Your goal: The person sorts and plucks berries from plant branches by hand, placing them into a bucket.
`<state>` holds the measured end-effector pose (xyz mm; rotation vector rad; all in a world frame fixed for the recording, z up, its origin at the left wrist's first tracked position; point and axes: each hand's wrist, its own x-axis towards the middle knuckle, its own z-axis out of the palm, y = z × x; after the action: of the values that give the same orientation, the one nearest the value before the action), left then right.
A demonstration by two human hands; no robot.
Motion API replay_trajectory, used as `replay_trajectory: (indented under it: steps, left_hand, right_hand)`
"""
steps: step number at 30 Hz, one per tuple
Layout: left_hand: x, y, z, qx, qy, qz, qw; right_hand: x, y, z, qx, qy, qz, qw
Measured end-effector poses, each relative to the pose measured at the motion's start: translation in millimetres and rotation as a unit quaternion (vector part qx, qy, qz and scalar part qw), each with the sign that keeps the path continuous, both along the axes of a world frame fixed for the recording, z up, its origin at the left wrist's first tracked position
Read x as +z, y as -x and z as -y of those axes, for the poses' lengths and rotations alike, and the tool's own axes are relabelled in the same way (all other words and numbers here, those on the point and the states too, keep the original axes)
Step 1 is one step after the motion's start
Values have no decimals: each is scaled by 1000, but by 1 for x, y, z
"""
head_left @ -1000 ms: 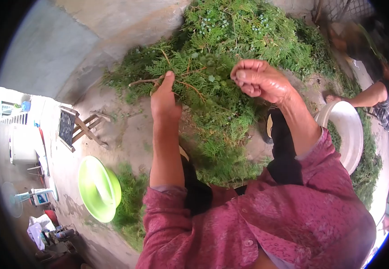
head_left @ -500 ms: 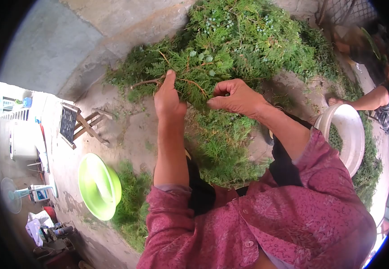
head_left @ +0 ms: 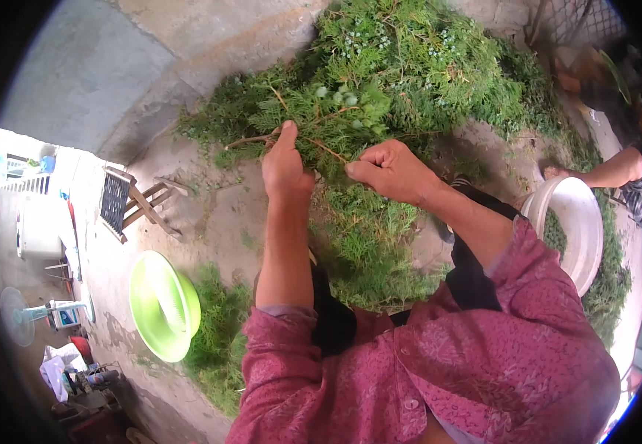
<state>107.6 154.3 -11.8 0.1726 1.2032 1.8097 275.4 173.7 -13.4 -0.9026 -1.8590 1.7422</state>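
My left hand (head_left: 287, 164) is wrapped round a cut evergreen branch (head_left: 251, 140) with flat, scaly green sprays. Its bare woody end sticks out to the left past my thumb. Pale green seed cones (head_left: 336, 96) sit on the sprays beyond my fingers. To the right, my right hand (head_left: 393, 174) is closed in a pinch at the tip of a thin orange-brown twig (head_left: 327, 149) of this branch. What lies inside the pinch is hidden by the fingers.
A large heap of evergreen cuttings (head_left: 424, 66) lies ahead, with more greenery between my legs. A lime-green basin (head_left: 140, 311) and a folding stool (head_left: 136, 203) stand left. On the right, a white bucket (head_left: 587, 229) holds small green pieces, near another person's leg (head_left: 617, 164).
My right hand's fingers have gone from a loose curl to a tight pinch against the twig. My left hand and the branch have shifted slightly right and down.
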Motion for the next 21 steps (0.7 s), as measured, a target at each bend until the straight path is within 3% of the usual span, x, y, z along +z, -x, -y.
replay_trajectory:
  steps: [6,8,11,13,14,16,18,21]
  left_hand:
    - [-12,-13,-1,-28,19,-26,999]
    - [-24,-9,-3,-37,38,-101,993]
    - [-18,-4,-9,-30,96,-41,994]
    - [-19,0,-10,-19,83,-36,996]
    - [-18,0,-10,-15,72,-35,997]
    - [-8,-5,-5,-22,66,-8,998]
    - [-4,-7,-4,-29,58,22,998]
    - [-16,-3,-6,-51,80,-8,995]
  right_hand:
    - [0,-8,8,6,29,-39,999]
    - [12,-11,11,14,49,-49,997]
    - [35,-22,19,79,134,-8,988]
    - [26,-27,20,113,287,-123,943]
    - [23,-28,17,113,289,-127,942]
    - [21,-27,3,73,339,-159,924]
    - [14,-27,-7,56,331,-140,931]
    - [1,-27,-14,-55,284,-134,948]
